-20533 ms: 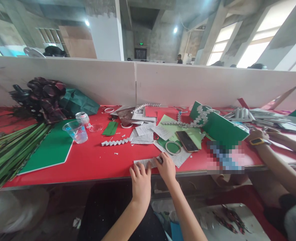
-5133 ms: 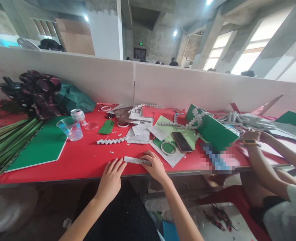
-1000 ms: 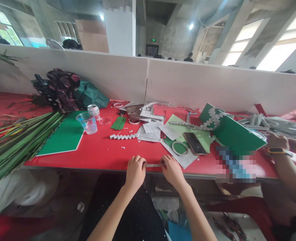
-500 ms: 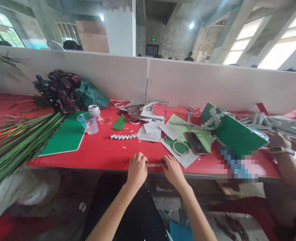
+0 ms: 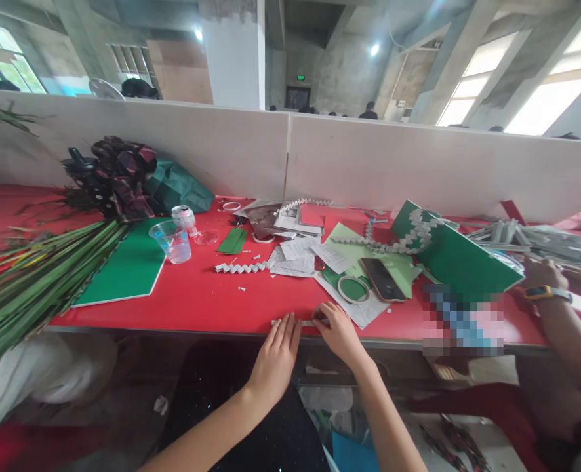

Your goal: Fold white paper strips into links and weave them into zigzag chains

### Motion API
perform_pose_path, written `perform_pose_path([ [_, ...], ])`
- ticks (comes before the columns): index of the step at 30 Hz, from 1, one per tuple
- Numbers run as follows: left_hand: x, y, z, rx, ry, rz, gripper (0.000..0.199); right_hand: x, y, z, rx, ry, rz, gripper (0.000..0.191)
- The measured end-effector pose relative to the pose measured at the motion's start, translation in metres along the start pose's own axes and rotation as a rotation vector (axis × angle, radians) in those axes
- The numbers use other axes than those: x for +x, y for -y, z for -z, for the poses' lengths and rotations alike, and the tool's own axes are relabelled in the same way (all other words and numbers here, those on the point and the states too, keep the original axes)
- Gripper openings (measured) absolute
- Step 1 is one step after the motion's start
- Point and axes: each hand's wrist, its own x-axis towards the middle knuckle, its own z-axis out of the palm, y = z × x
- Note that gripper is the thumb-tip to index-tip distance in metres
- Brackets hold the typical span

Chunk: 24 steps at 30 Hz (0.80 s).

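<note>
A narrow strip of white paper [image 5: 307, 323] lies along the front edge of the red table. My left hand [image 5: 275, 364] rests flat over its left part, fingers stretched out and side by side, and a short end of the strip shows past the fingertips. At the strip's right end, my right hand [image 5: 338, 332] has its fingers bent and pinched on the paper; the exact contact is hidden under the fingers. Beyond the hands lies a short zigzag chain of folded paper [image 5: 242, 268], beside printed paper sheets [image 5: 293, 263].
A tape roll [image 5: 353, 289] and a phone [image 5: 381, 278] lie to the right, near a standing green board [image 5: 460, 255]. At left are a plastic cup [image 5: 172, 244], a can [image 5: 185, 219] and long green leaves [image 5: 64, 282]. A co-worker's hand [image 5: 546, 275] is at far right.
My left hand has gone from a bent-finger grip on the strip's left end to lying flat across it, moving slightly right. My right hand has stayed nearly in place.
</note>
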Motion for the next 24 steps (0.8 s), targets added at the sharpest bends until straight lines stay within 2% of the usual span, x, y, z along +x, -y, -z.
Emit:
perform_pose_path([
  [6,-0.013,0.015,-0.002,0.038,0.007,0.071,0.073,-0.001,0.000,0.000,0.018,-0.006,0.012,0.012],
  [12,-0.009,0.003,0.002,0.006,0.050,0.136,0.077,-0.002,0.009,-0.001,-0.106,-0.034,-0.038,0.014],
  [16,-0.008,-0.002,0.003,-0.035,0.076,0.166,0.085,0.004,0.020,0.003,-0.124,-0.025,-0.006,0.017],
  [20,-0.008,-0.001,0.000,-0.035,0.083,0.165,0.089,0.015,0.031,0.008,-0.032,0.107,0.033,0.018],
  [24,-0.008,-0.001,-0.001,-0.028,0.100,0.165,0.093,0.029,0.028,0.012,0.065,0.265,0.026,0.017],
])
